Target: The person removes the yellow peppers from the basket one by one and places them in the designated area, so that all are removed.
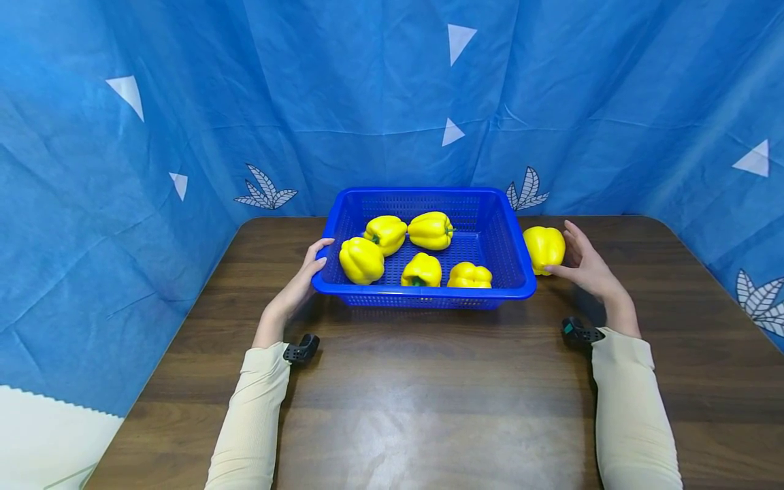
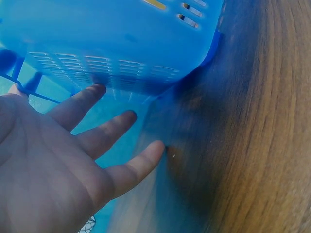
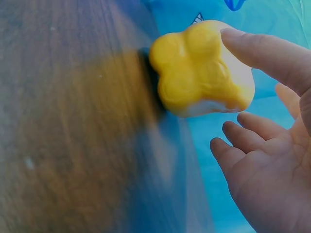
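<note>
The blue basket (image 1: 429,291) is a perforated tray with several yellow bell peppers (image 1: 431,231) inside. My left hand (image 1: 297,286) is at its left rim, with thumb and index finger over the edge. Three spread, fairly straight fingers (image 2: 104,136) show beneath the rim in the left wrist view, one close to the basket's wall. Right of the basket is another yellow bell pepper (image 1: 544,249). My right hand (image 1: 588,269) is beside it, thumb at its near side and fingers (image 3: 238,138) loosely extended near its right side. In the right wrist view the pepper's lobed end (image 3: 199,68) faces the camera.
Everything is on a brown wooden table (image 1: 416,388) with rounded far corners. A blue curtain (image 1: 380,88) with white triangles and leaf prints hangs behind and at the sides. Each wrist wears a black camera strap (image 1: 302,349).
</note>
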Demonstrator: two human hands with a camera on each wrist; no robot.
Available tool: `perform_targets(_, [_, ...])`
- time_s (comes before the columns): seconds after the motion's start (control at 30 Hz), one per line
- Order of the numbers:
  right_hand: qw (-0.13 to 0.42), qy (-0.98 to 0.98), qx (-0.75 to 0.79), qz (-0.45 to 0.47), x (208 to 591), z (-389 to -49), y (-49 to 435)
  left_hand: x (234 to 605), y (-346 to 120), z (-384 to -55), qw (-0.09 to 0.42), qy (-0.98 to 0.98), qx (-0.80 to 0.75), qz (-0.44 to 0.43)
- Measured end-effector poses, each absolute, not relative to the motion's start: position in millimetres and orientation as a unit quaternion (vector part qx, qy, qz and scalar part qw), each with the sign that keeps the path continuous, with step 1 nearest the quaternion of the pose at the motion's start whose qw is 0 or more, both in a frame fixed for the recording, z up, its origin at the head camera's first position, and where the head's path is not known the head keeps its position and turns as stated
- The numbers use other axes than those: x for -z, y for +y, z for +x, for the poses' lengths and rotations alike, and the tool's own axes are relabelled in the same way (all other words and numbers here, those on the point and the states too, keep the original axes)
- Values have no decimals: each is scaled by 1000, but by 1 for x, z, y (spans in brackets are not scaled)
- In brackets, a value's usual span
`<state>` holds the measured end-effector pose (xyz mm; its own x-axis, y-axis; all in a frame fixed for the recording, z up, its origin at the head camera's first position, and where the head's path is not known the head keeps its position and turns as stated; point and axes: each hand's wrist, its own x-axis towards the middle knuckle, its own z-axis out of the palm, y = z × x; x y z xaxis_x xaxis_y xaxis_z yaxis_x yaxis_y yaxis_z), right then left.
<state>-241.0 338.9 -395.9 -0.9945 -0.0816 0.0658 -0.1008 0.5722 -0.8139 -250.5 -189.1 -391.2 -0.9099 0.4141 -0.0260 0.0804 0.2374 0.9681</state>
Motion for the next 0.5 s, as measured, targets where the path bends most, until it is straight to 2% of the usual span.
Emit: perform_targets(0.5, [23, -889, -457, 33, 381, -236, 334, 391, -189, -251, 147, 764, -606, 162])
